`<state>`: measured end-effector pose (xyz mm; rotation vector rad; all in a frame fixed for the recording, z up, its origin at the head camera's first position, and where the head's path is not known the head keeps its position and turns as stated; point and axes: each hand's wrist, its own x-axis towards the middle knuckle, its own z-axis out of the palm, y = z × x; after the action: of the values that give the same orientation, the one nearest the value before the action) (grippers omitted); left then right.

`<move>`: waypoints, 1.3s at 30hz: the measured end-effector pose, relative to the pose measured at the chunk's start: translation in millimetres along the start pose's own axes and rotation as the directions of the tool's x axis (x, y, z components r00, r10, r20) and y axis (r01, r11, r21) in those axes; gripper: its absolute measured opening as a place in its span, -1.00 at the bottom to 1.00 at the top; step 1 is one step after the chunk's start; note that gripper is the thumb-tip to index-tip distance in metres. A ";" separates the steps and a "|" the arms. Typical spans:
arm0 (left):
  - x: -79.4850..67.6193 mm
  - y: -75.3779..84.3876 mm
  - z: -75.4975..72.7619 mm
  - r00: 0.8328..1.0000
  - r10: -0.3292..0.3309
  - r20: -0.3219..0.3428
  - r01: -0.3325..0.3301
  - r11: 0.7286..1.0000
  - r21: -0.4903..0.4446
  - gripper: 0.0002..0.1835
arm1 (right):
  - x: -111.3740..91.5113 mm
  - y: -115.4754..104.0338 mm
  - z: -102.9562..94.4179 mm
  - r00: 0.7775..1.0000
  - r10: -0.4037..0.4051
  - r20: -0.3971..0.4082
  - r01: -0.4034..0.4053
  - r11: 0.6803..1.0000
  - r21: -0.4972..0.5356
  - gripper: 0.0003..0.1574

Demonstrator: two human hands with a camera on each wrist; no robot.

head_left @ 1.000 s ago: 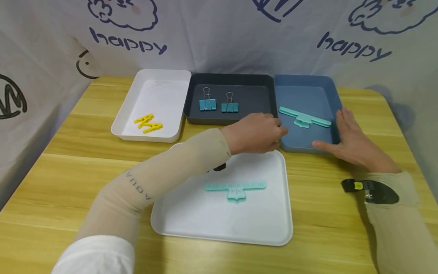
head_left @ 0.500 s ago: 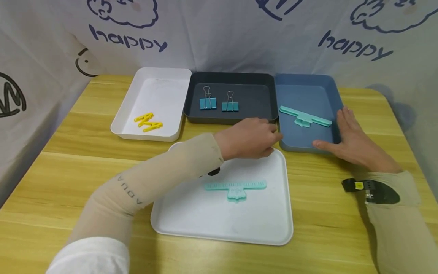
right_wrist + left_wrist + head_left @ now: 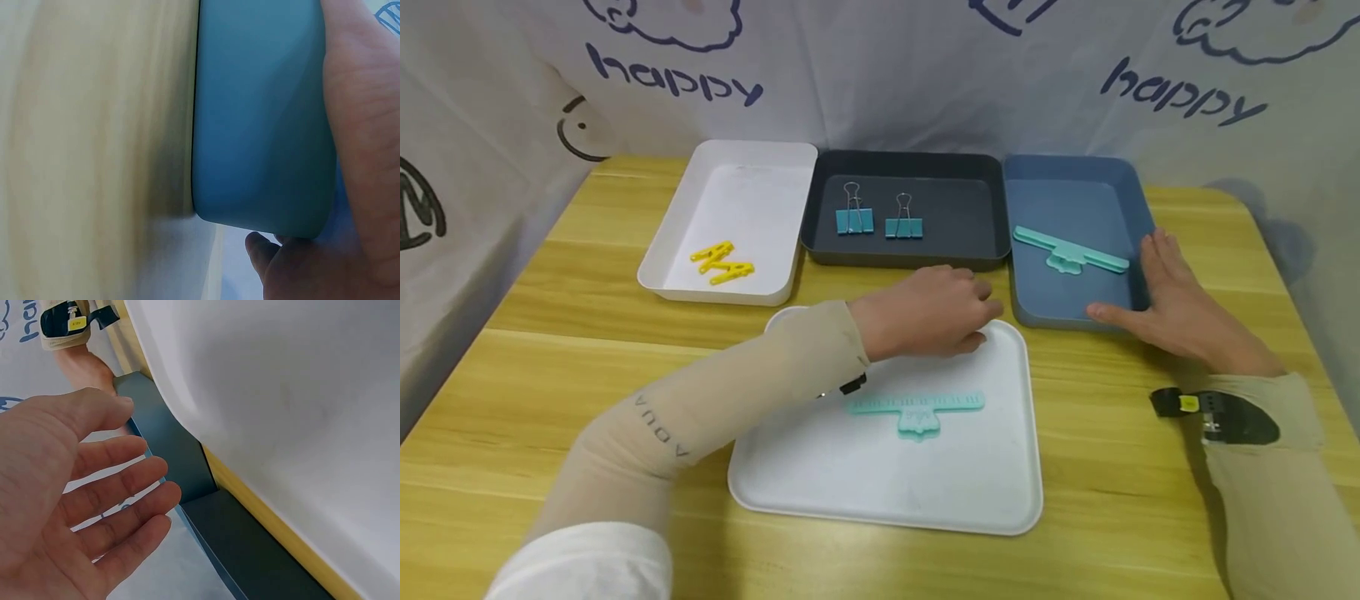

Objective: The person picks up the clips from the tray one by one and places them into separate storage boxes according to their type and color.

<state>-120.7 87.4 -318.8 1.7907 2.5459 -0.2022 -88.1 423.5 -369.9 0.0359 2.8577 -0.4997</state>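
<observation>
My left hand (image 3: 928, 312) is over the far right part of a flat white tray (image 3: 880, 487). The left wrist view shows its fingers relaxed and nothing in them. A mint-green ruler-edged clip (image 3: 917, 407) lies on this tray, nearer the body than the hand. My right hand (image 3: 1183, 312) rests at the near right corner of a blue-grey tray (image 3: 1067, 196), thumb on the front rim and fingers straight along the side. Inside that tray lies another mint-green long clip (image 3: 1070, 252), slanted. In the right wrist view the hand lies against the tray's blue wall (image 3: 262, 125).
Left of the blue-grey tray stands a dark grey tray (image 3: 962, 208) with two teal binder clips (image 3: 854, 221). Further left, a white deep tray (image 3: 737, 200) holds yellow clothespins (image 3: 730, 271). All stand on a wooden table (image 3: 550, 350) before a printed white cloth (image 3: 880, 75).
My left hand has drawn back leftward and toward the body, away from the blue-grey tray's edge. My right hand stays at the tray's corner, and the clips lie as before.
</observation>
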 end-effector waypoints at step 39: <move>-40.1 5.1 22.6 1.000 0.028 -0.007 -0.028 0.998 -0.052 -0.71 | 1.4 2.8 -1.6 1.000 0.001 0.000 -0.001 1.000 -0.004 0.61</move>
<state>-103.5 48.9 -338.0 1.8103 2.5038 -0.1286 -89.6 426.7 -369.8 0.0366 2.8585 -0.4938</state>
